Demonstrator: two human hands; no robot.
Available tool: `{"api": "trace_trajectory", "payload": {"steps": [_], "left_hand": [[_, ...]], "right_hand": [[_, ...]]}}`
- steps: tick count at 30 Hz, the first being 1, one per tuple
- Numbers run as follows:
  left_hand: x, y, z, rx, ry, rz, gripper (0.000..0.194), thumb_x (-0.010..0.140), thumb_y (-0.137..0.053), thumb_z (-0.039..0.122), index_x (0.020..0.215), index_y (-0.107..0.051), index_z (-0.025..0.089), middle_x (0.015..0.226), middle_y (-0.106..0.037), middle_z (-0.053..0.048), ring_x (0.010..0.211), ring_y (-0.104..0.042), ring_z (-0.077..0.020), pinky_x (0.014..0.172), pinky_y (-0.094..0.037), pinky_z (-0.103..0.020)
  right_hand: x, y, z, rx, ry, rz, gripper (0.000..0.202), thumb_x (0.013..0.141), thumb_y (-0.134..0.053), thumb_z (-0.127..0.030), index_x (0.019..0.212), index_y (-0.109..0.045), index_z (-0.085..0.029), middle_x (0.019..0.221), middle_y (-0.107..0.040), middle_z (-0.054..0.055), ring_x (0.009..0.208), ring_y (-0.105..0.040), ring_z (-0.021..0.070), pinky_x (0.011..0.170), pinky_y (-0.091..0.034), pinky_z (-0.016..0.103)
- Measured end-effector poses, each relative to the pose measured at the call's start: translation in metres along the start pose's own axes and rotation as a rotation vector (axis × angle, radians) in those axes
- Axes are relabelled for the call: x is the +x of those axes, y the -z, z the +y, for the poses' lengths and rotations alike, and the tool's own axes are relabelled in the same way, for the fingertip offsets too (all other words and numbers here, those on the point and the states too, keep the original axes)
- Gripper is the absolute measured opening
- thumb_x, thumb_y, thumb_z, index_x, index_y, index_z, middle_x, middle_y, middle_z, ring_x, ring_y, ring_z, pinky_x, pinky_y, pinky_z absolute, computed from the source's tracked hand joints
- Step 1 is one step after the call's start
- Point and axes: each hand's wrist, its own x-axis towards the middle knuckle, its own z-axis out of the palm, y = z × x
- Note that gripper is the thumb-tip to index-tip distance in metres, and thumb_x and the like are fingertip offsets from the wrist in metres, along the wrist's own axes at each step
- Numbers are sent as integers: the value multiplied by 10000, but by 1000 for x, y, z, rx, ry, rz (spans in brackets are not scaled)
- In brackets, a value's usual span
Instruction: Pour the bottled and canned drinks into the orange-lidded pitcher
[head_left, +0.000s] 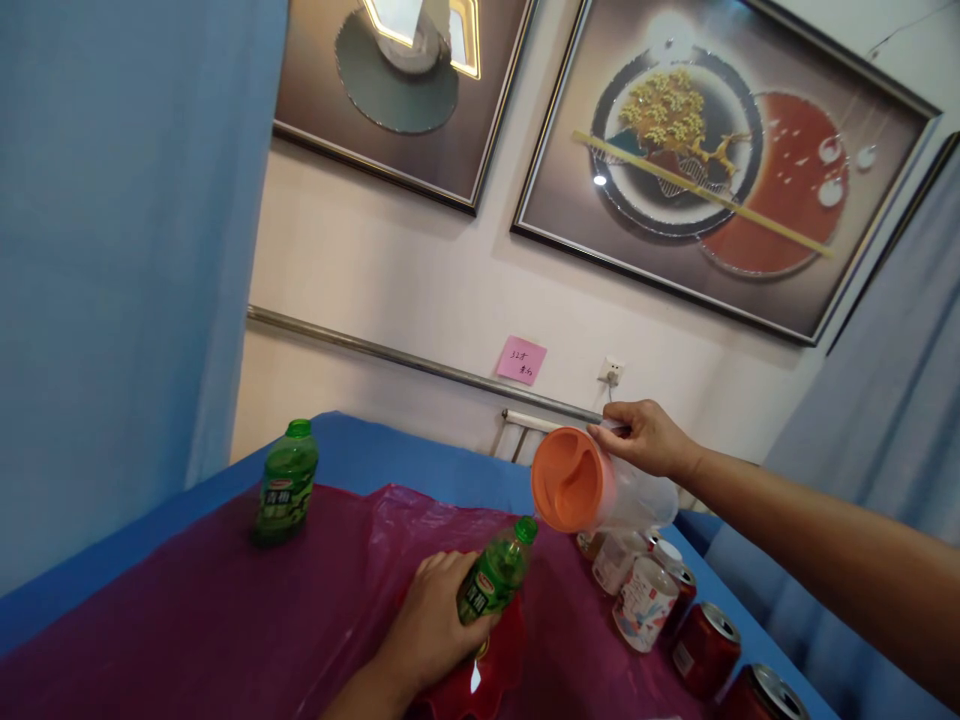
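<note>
Left hand (439, 612): a leaning green plastic bottle (493, 577) is clasped near a glossy red dish (504, 655).
Right hand (651, 438): a translucent plastic pitcher (634, 497) with orange lid (574, 480) is gripped by its handle (615, 427), tipped beside the bottle.

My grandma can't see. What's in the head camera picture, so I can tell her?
A left hand holds a tilted green bottle over a red dish, and a right hand holds a tipped, orange-lidded jug. Another bottle stands at picture left on a purple sheet; red cans are at right.
</note>
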Motion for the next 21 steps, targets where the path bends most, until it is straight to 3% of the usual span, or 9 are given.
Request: {"api": "trace_trajectory", "payload": {"steps": [21], "left_hand": [[0, -3, -4, 6, -12, 23, 406, 702, -771, 293, 1094, -683, 238, 1103, -711, -73, 1046, -620, -295, 942, -425, -412]], "right_hand": [[-1, 1, -2, -19, 7, 8, 451, 845, -537, -512, 566, -308, -241, 508, -326, -59, 497, -290, 94, 488, -228, 253]]}}
